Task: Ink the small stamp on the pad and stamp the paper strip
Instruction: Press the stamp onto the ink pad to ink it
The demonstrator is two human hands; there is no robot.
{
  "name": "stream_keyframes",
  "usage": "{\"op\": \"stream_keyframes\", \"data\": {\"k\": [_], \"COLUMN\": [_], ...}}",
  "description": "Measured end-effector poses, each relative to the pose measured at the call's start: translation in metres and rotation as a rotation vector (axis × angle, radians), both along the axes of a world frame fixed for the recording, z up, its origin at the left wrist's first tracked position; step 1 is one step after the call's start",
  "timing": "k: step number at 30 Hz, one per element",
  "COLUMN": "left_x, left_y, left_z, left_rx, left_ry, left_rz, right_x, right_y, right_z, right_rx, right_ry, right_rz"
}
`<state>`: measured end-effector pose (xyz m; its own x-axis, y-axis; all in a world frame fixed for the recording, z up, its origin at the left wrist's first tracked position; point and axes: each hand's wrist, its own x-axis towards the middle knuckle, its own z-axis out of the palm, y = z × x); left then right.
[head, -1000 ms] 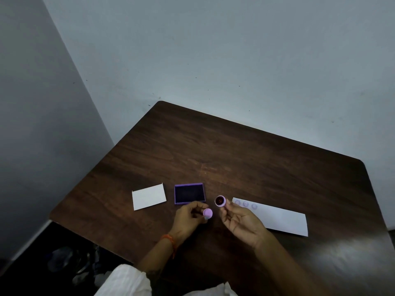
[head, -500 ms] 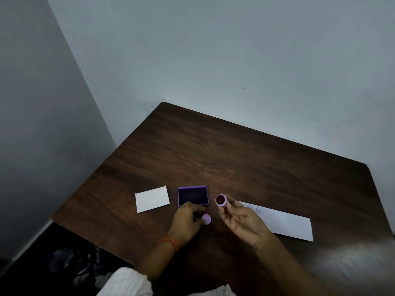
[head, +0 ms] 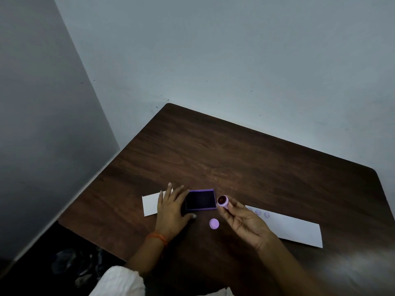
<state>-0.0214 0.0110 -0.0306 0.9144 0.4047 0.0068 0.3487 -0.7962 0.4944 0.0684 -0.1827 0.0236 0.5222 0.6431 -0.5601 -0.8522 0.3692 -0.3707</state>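
A: Starting at the left, what lies on the desk (head: 245, 159)?

B: A small white card (head: 149, 205), flat and matte, partly under the left hand (head: 171, 210). That hand lies spread and loose, grasping nothing, its fingers and thumb touching the left edge of the pad (head: 200, 199).

A: And the pad itself?

B: A shallow purple tray, rectangular, with a dark inked bed. Near its front, a round lilac cap (head: 214, 223) lies on the dark wood grain.

A: The stamp?

B: The right hand (head: 245, 223) pinches the stamp (head: 223, 201), a short lilac cylinder, just right of the pad, its reddish face tilted up. Further right lies the strip (head: 295, 227), long white paper with three faint round prints at its near end.

A: So which step?

B: Inking, apparently. The stamp needs turning face down and pressing onto the pad while the left hand steadies it.
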Motion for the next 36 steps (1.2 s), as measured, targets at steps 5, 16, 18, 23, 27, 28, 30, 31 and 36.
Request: {"op": "stream_keyframes", "data": {"k": [5,16,18,23,27,28,30,31,36], "left_x": [0.004,0.006,0.007,0.008,0.008,0.008,0.009,0.009,0.009], "left_y": [0.009,0.017,0.016,0.013,0.015,0.015,0.016,0.016,0.018], "left_z": [-0.007,-0.011,-0.011,-0.012,-0.014,-0.014,-0.015,-0.015,-0.018], "left_rx": [0.022,-0.018,-0.023,-0.035,-0.035,-0.035,-0.038,-0.037,-0.016], "left_ry": [0.027,-0.048,-0.053,-0.055,-0.034,-0.027,-0.022,-0.022,-0.024], "left_rz": [-0.097,-0.117,-0.120,-0.127,-0.139,-0.142,-0.145,-0.147,-0.165], "right_x": [0.001,0.012,0.013,0.013,0.007,0.005,0.001,-0.001,-0.001], "right_y": [0.011,0.043,0.045,0.056,0.069,0.073,0.077,0.079,0.085], "right_z": [-0.002,0.003,0.002,-0.009,-0.021,-0.024,-0.031,-0.031,-0.032], "right_rx": [-0.061,-0.084,-0.083,-0.648,-1.058,-1.075,-1.115,-1.146,-1.189], "right_ry": [-0.093,-0.196,-0.219,-0.766,-1.555,-1.731,-1.919,-1.937,-2.010], "right_rz": [0.038,0.095,0.090,0.205,0.425,0.578,0.744,0.750,0.903]}}
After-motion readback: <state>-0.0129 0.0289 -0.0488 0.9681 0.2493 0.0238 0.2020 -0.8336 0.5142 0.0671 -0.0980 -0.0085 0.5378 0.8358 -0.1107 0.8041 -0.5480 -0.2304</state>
